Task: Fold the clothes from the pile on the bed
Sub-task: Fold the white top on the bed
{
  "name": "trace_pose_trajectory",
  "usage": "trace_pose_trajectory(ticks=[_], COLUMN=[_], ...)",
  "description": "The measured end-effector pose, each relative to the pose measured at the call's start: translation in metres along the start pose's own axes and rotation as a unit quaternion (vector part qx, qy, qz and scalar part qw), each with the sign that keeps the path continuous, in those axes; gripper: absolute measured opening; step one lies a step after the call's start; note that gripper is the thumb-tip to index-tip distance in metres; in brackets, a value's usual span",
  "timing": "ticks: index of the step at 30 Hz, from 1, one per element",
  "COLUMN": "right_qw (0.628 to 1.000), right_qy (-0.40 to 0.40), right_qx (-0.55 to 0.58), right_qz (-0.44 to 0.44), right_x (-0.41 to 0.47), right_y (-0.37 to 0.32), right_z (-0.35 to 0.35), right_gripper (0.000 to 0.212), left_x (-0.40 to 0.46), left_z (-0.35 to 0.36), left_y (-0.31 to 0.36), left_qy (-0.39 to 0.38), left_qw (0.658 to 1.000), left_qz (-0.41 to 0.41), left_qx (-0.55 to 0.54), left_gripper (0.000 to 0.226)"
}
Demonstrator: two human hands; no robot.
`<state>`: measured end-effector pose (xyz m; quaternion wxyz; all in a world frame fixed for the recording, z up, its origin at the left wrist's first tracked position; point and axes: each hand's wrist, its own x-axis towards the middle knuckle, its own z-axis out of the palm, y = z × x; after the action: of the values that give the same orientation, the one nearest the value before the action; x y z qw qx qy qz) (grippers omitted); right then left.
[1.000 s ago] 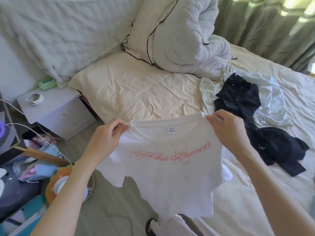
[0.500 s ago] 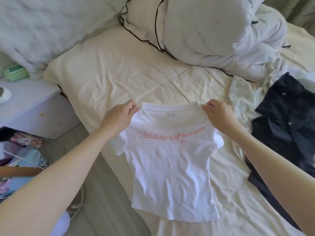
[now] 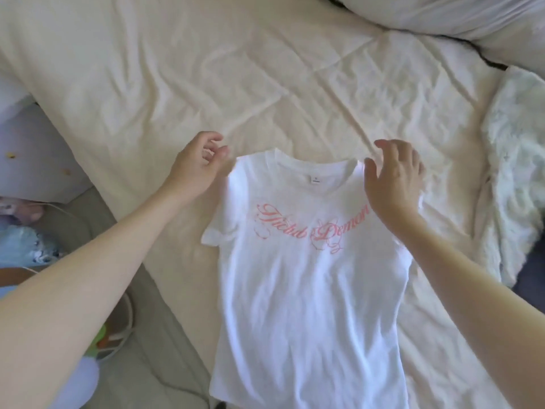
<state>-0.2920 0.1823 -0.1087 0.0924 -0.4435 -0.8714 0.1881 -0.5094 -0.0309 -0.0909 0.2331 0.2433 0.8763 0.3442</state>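
Note:
A white T-shirt [image 3: 306, 290] with pink script lettering lies flat, front up, on the cream bed sheet [image 3: 236, 84], collar pointing away from me. My left hand [image 3: 196, 163] hovers just left of its left shoulder, fingers loosely curled and holding nothing. My right hand [image 3: 392, 181] is over the shirt's right shoulder with fingers spread and relaxed, holding nothing. The shirt's right sleeve is hidden under my right hand and forearm.
A pale patterned garment [image 3: 513, 172] and a dark garment [image 3: 530, 273] lie at the right edge of the bed. A white duvet [image 3: 472, 16] is bunched at the top right. A white nightstand [image 3: 32, 154], cables and clutter on the floor [image 3: 165, 364] are on the left.
The shirt went from hanging in the air to lying flat on the sheet. Both hands have let go of its shoulders and opened. The view has moved closer over the bed.

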Motion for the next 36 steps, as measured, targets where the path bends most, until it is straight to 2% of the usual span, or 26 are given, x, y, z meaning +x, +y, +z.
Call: trace_pose_trajectory(ticks=[3,6,11,14,16,18,20,22,23,26,28,29,32,34,36], right_qw=[0.994,0.985,0.978,0.968,0.961,0.955,0.954,0.957,0.957,0.956,0.955,0.953,0.950,0.947,0.941], right_qy=[-0.006,-0.063,-0.162,-0.211,-0.234,-0.252,-0.260,-0.256,-0.253,-0.246,-0.243,-0.246,-0.261,-0.271,-0.287], right_qx=[0.007,0.011,-0.012,-0.031,-0.053,-0.076,-0.075,-0.063,-0.060,-0.056,-0.054,-0.059,-0.068,-0.088,-0.111], right_qz=[-0.107,-0.163,-0.135,-0.130,-0.135,-0.134,-0.128,-0.124,-0.127,-0.150,-0.164,-0.169,-0.160,-0.147,-0.139], right_x=[-0.046,-0.098,-0.148,-0.160,-0.167,-0.172,-0.177,-0.182,-0.184,-0.190,-0.193,-0.194,-0.202,-0.204,-0.202], right_y=[-0.024,-0.049,-0.068,-0.068,-0.068,-0.070,-0.075,-0.084,-0.089,-0.107,-0.116,-0.120,-0.124,-0.124,-0.125], right_z=[0.023,0.048,0.075,0.082,0.085,0.087,0.087,0.087,0.088,0.093,0.099,0.103,0.115,0.121,0.126], right_gripper=[0.038,0.044,0.054,0.057,0.058,0.059,0.059,0.059,0.059,0.059,0.058,0.058,0.057,0.057,0.057], left_x=[-0.016,-0.035,-0.057,-0.061,-0.065,-0.076,-0.093,-0.110,-0.117,-0.115,-0.100,-0.092,-0.078,-0.075,-0.074], left_z=[-0.004,-0.002,0.015,0.020,0.018,0.014,0.007,-0.001,-0.004,-0.010,-0.016,-0.018,-0.019,-0.018,-0.016], left_y=[-0.026,-0.048,-0.051,-0.044,-0.043,-0.045,-0.054,-0.067,-0.072,-0.086,-0.092,-0.094,-0.101,-0.104,-0.105], left_qy=[-0.001,-0.018,-0.069,-0.103,-0.133,-0.092,0.015,0.089,0.097,0.042,-0.006,-0.021,-0.006,0.034,0.054], left_qw=[0.994,0.983,0.978,0.957,0.942,0.952,0.951,0.923,0.908,0.856,0.816,0.811,0.826,0.841,0.862], left_qz=[-0.074,-0.150,-0.176,-0.227,-0.244,-0.214,-0.210,-0.240,-0.261,-0.332,-0.356,-0.355,-0.315,-0.286,-0.278], left_qx=[-0.079,-0.100,-0.089,-0.149,-0.188,-0.197,-0.225,-0.288,-0.313,-0.394,-0.455,-0.465,-0.466,-0.458,-0.420], left_gripper=[0.028,0.028,0.039,0.051,0.042,0.021,0.006,0.010,0.010,0.004,0.012,0.015,0.001,0.013,0.014])
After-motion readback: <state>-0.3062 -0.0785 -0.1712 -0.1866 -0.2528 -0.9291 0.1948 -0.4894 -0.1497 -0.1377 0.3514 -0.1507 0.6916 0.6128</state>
